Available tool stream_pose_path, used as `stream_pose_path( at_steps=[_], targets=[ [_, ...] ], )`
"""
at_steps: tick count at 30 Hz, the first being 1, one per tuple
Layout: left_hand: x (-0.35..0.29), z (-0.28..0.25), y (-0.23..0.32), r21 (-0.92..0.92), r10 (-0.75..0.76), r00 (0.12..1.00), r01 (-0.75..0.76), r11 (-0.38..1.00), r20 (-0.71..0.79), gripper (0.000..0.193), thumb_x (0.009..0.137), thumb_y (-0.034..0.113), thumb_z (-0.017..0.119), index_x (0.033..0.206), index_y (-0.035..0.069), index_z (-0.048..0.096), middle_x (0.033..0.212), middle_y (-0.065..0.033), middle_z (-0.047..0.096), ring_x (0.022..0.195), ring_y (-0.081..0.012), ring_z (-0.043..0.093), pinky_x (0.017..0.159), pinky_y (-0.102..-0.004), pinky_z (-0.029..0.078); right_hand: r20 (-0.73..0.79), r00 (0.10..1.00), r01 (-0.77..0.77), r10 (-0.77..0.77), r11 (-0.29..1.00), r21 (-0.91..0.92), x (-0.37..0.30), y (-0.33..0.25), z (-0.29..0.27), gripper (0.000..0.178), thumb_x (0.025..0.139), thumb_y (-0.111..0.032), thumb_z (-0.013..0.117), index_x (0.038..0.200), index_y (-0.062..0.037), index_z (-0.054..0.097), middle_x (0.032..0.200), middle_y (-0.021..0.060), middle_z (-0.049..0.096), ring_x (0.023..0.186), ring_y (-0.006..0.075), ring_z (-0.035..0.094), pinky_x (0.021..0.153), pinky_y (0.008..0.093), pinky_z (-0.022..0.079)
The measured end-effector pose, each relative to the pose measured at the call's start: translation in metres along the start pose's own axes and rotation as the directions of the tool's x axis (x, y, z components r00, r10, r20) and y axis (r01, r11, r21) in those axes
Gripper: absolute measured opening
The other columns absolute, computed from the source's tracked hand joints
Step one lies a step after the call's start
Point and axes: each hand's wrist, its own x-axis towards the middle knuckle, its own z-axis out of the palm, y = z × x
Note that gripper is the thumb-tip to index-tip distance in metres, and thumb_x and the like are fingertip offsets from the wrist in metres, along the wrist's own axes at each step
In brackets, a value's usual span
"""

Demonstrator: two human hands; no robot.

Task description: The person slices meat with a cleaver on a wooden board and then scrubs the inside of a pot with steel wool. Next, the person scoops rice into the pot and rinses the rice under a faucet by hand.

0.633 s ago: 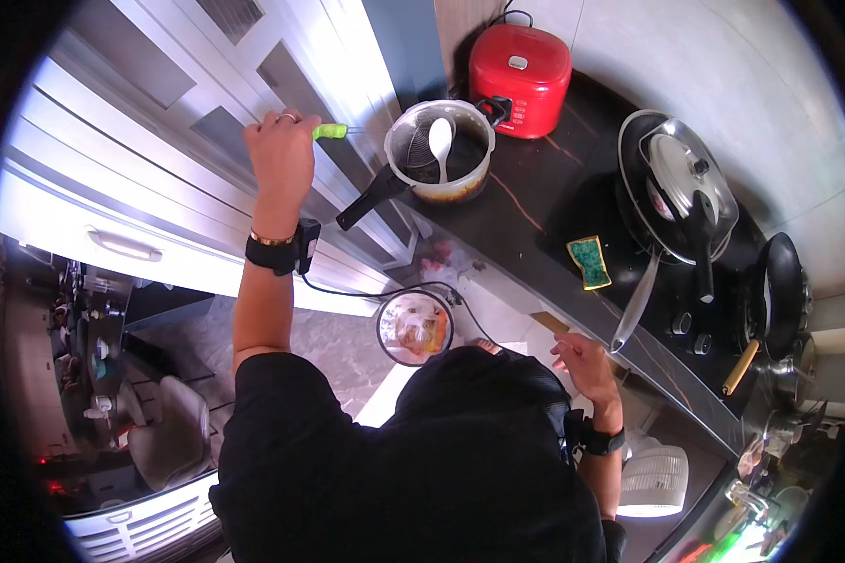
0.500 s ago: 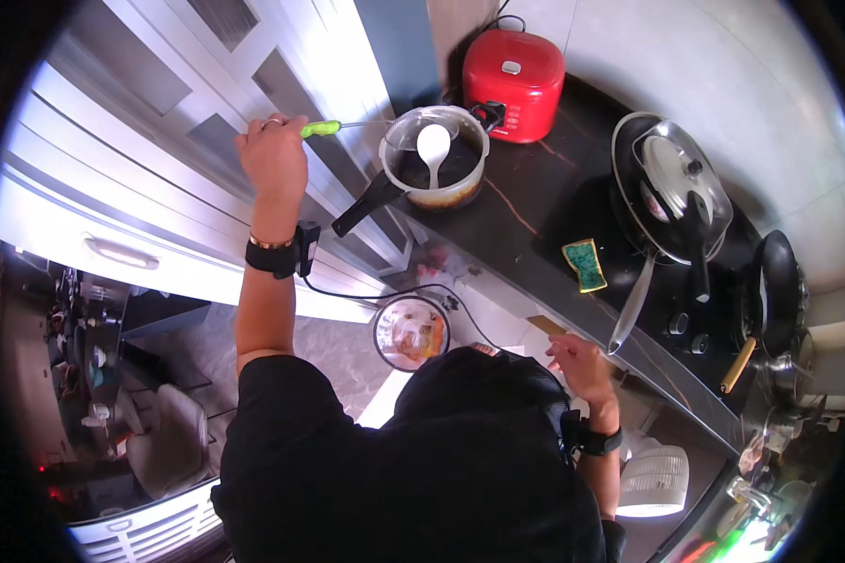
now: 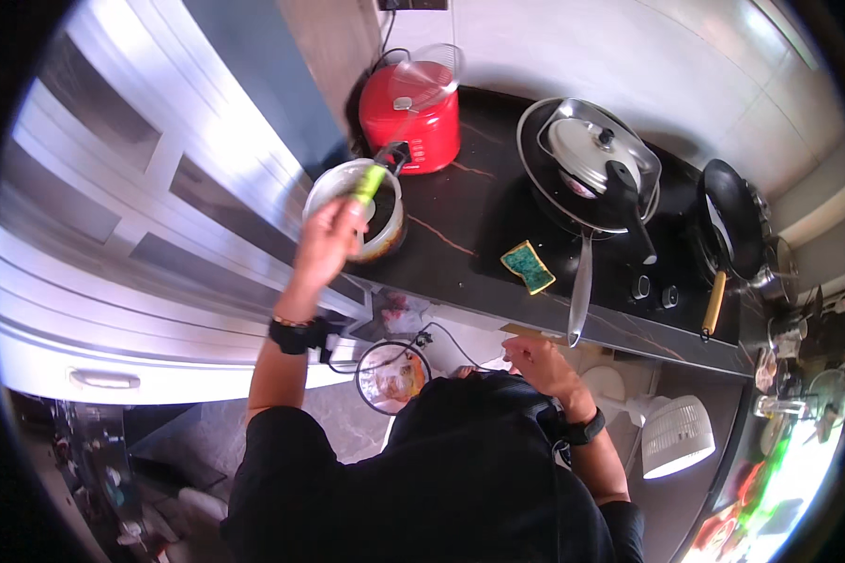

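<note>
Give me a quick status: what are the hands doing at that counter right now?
Left hand grips green-handled utensil over the saucepan. Right hand at counter edge; what it holds is unclear. Red rice cooker close behind the saucepan.

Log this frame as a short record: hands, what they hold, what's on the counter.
left hand: grips a green-handled utensil over the saucepan
right hand: at the counter front edge, contents not discernible
left of counter: red rice cooker behind the saucepan
middle: green sponge, lidded pan
right: black wok with wooden handle
below counter: white fan
</note>
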Motion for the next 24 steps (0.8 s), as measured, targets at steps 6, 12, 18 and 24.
stream_pose_path(
  at_steps=[6,12,18,24],
  targets=[
    [-0.041,0.112,-0.010,-0.321,0.033,0.910,0.112,0.940,0.413,0.027,0.093,0.023,0.049,0.111,0.002,0.052,0.073,-0.0010,0.054,0.054,-0.0041,0.047,0.047,-0.0183,0.039,-0.323,0.932,0.254,-0.161,0.929,0.269,-0.004,-0.057,-0.008,0.039,0.093,-0.020,0.049,0.122,0.0048,0.045,0.094,0.0108,0.061,0.082,0.0145,0.059,0.071,0.0264,0.048],
    [-0.076,0.151,0.001,-0.252,0.304,0.737,-0.186,0.950,0.603,0.040,0.090,0.019,0.055,0.123,0.000,0.044,0.084,-0.0076,0.060,0.067,-0.0111,0.057,0.058,-0.0238,0.046,-0.419,0.907,0.242,-0.042,0.866,0.438,0.016,-0.074,-0.018,0.043,0.095,-0.033,0.043,0.117,0.0039,0.047,0.100,0.0142,0.061,0.088,0.0160,0.058,0.079,0.0264,0.047],
    [-0.047,0.057,-0.005,0.157,0.268,0.795,-0.410,0.899,0.544,0.025,0.086,0.016,0.059,0.107,0.002,0.058,0.096,-0.0124,0.063,0.083,-0.0168,0.061,0.069,-0.0286,0.049,-0.491,0.871,0.302,-0.002,0.791,0.532,0.022,-0.090,-0.009,0.029,0.095,-0.027,0.044,0.103,0.0000,0.051,0.086,0.0151,0.064,0.064,0.0161,0.059,0.060,0.0267,0.048],
    [-0.028,-0.118,-0.110,0.821,0.118,0.988,0.014,0.571,-0.099,0.047,0.078,0.035,0.067,0.106,-0.002,0.055,0.088,-0.0143,0.062,0.080,-0.0244,0.061,0.072,-0.0328,0.048,-0.616,0.785,0.292,0.066,0.838,0.462,0.005,-0.073,-0.035,0.024,0.093,-0.025,0.047,0.099,-0.0014,0.051,0.073,0.0108,0.062,0.050,0.0119,0.054,0.046,0.0218,0.042]
  ],
)
